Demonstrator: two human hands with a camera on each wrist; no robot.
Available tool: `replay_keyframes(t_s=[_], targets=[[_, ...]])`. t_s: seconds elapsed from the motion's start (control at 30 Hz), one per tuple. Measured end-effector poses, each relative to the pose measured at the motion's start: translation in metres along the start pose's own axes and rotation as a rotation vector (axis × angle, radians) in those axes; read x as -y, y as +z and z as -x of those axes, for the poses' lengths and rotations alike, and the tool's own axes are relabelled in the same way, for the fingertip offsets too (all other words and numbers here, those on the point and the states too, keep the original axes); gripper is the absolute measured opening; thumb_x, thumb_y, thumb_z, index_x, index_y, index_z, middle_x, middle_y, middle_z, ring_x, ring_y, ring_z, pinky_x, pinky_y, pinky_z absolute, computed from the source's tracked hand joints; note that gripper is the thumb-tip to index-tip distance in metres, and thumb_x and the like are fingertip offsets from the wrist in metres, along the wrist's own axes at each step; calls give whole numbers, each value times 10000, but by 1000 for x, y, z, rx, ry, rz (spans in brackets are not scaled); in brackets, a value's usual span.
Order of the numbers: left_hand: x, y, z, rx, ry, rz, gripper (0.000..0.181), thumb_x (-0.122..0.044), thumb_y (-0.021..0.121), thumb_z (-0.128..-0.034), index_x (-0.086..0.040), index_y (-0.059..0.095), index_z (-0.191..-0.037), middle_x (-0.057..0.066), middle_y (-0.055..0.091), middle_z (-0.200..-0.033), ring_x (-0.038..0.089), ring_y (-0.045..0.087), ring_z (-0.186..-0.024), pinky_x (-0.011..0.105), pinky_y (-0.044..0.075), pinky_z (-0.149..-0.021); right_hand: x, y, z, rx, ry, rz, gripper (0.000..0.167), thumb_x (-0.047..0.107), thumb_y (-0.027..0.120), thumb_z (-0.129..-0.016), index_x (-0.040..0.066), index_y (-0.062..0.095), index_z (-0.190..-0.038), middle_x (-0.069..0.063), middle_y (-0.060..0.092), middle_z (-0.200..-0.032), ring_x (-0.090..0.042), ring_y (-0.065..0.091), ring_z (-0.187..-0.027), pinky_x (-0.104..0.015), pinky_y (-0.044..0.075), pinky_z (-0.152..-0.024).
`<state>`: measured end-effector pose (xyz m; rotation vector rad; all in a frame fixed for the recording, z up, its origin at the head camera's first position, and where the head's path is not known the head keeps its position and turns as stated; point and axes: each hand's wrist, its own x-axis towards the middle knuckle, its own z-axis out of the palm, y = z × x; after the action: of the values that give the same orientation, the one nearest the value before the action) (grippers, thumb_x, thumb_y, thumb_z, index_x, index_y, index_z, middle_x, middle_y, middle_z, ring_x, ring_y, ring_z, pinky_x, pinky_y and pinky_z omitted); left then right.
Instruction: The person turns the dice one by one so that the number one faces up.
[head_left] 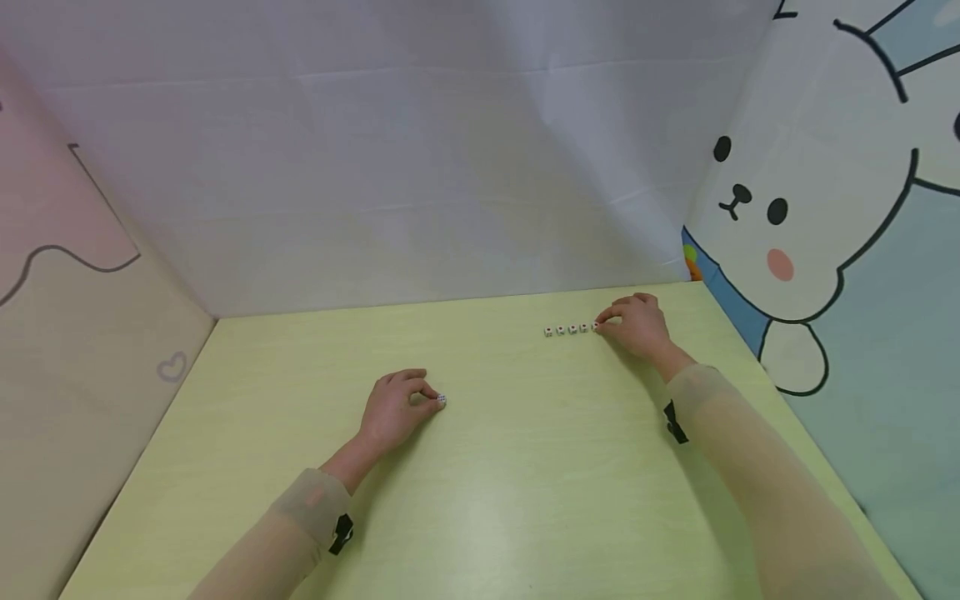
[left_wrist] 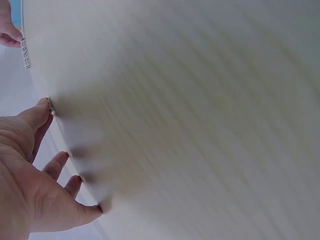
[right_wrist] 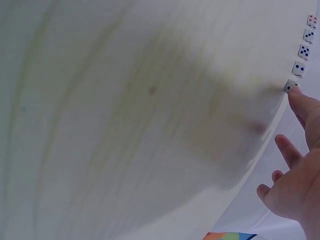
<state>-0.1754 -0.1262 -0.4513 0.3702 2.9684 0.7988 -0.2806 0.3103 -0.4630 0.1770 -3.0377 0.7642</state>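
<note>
My left hand (head_left: pixel 396 408) pinches a small white die (head_left: pixel 442 400) between thumb and index finger, low over the middle of the table. In the left wrist view that die (left_wrist: pixel 50 106) is mostly covered by the thumb, and the other fingertips reach down to the tabletop. Farther back and to the right, my right hand (head_left: pixel 640 325) grips another die (right_wrist: pixel 289 86) at the right end of a short row. The rest of this row, several white dice (head_left: pixel 572 329) with dark or red pips, runs leftward with small gaps.
The pale yellow-green table (head_left: pixel 480 500) ends at a white cloth wall (head_left: pixel 420 183) behind the dice. On the right stands a panel with a cartoon animal (head_left: pixel 817 208). A pinkish and cream panel (head_left: pixel 82 367) closes the left side.
</note>
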Motion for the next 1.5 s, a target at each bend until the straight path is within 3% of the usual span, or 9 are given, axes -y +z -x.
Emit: replay_keyframes(t_s=[0.27, 0.47, 0.7, 0.93, 1.5], targets=[[-3, -2, -2, -4, 15, -26, 138, -341, 765, -938, -204, 782, -942, 119, 593, -1428, 428, 453, -1363, 573, 329, -1148, 3, -1, 2, 24, 8, 11, 254, 277, 659, -1006, 101, 780, -1144, -253, 535, -1445, -538, 196, -1444, -714, 202, -1124], [-20, -1, -10, -20, 42, -52, 106, -315, 784, -925, -209, 787, -934, 97, 609, -1407, 384, 468, -1351, 553, 377, -1118, 2, 0, 1, 21, 17, 4, 252, 275, 664, -1005, 99, 780, -1142, -254, 536, -1443, -539, 197, -1444, -710, 202, -1126], [-35, 15, -17, 18, 56, -36, 109, -342, 796, -908, -233, 789, -906, 81, 608, -1404, 375, 457, -1361, 550, 377, -1113, 0, 3, 0, 13, -2, 27, 253, 286, 669, -1001, 102, 784, -1133, -250, 568, -1414, -541, 234, -1429, -696, 223, -1129], [-37, 24, -18, 27, 46, -32, 110, -365, 797, -904, -255, 788, -900, 61, 606, -1407, 363, 452, -1368, 553, 381, -1110, 0, 3, 1, 2, -3, 32, 259, 301, 666, -1003, 109, 785, -1130, -241, 580, -1403, -543, 236, -1427, -691, 229, -1126], [-36, 23, -12, 41, 51, -13, 125, -353, 762, -937, -245, 795, -990, 91, 587, -1427, 394, 444, -1370, 582, 378, -1104, 1, 2, 6, 5, 22, 6, 266, 304, 655, -1015, 115, 775, -1158, -229, 560, -1428, -539, 189, -1450, -711, 197, -1129]])
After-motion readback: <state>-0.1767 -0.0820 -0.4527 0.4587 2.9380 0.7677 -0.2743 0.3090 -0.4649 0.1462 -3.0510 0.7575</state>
